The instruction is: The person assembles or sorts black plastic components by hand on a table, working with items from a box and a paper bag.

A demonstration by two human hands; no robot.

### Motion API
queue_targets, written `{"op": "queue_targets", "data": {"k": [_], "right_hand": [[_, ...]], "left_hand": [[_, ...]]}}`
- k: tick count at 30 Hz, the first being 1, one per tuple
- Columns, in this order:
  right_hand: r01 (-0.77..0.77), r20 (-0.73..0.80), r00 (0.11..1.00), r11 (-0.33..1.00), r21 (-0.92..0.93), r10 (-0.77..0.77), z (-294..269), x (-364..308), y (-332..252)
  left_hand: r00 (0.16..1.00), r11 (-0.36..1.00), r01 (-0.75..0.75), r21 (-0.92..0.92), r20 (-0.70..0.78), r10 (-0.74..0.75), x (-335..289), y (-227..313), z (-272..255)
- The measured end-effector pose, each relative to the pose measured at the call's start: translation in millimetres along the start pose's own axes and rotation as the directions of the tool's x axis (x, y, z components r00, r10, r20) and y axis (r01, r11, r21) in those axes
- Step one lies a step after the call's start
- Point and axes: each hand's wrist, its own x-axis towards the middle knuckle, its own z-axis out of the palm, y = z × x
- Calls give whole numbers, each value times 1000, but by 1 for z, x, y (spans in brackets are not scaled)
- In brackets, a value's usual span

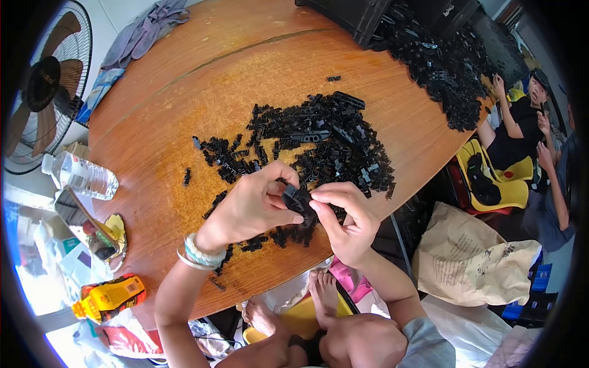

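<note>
Over the near part of the pile, both my hands are raised and hold a black plastic part (297, 201) between them. My left hand (250, 203) is closed round it, thumb below and fingers curled over the top. The thumb and fingertips of my right hand (351, 219) pinch at its right edge; whether a smaller piece sits between those fingertips is too small to tell. Below and beyond lies a loose pile of small black plastic pieces (334, 138), with a few longer slotted ones (307, 136) among them.
The wooden table (147, 165) bears a larger black heap (442, 67) beside a black crate (350, 18). At the left are a clear bottle (86, 176), an orange bottle (116, 297) and a fan (46, 80). A paper sack (469, 257) and other people (521, 122) are at the right.
</note>
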Motion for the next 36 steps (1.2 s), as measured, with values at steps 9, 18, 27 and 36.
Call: {"op": "queue_targets", "data": {"k": [9, 18, 27, 36], "right_hand": [[125, 20, 992, 978, -164, -123, -1, -2, 3], [384, 189, 921, 877, -290, -341, -4, 1, 2], [-398, 186, 912, 901, 174, 367, -5, -8, -3], [-660, 450, 750, 595, 458, 485, -41, -28, -1]], "left_hand": [[958, 979, -132, -154, -274, 86, -13, -13, 22], [926, 956, -217, -198, -351, 137, -15, -13, 30], [876, 952, -300, -60, -413, 250, -19, -7, 39], [821, 752, -464, 469, -92, 564, -15, 16, 12]]}}
